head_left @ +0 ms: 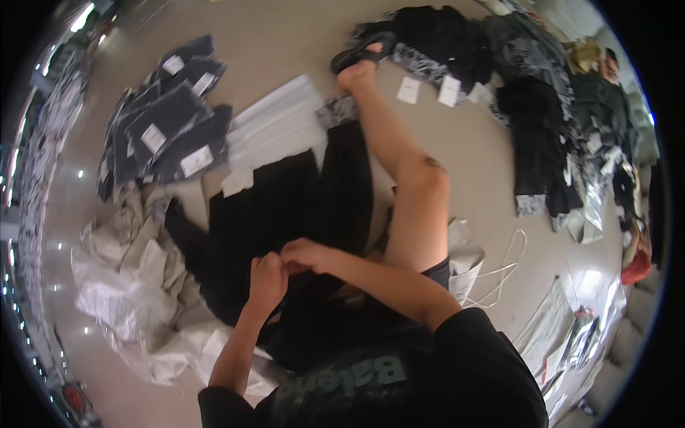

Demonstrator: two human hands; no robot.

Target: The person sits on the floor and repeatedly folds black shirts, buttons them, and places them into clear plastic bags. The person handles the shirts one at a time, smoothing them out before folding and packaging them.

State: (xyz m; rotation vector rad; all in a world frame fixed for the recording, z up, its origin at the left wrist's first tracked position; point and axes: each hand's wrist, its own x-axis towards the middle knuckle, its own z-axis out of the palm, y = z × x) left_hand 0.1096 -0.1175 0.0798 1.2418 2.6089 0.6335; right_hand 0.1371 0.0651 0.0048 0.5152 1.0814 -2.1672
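Observation:
A black garment [264, 203] with a grey-and-white patterned band at one end lies spread over the floor in front of me and across my lap. Above its near part my left hand [268, 274] and my right hand [305, 255] meet, fingertips pressed together. Whatever they pinch is too small or too hidden to make out. Beyond the garment lies a stack of clear plastic bags [275, 128], partly under its far edge. A white tag [237, 182] rests at the garment's left edge.
Packed dark garments [168, 118] with white labels are piled at the far left. Crumpled beige sacking [135, 278] spreads along my left. More black garments [442, 43] and loose white tags [409, 90] lie at the far right. My sandalled foot [360, 57] stretches forward. White cord [503, 271] lies at right.

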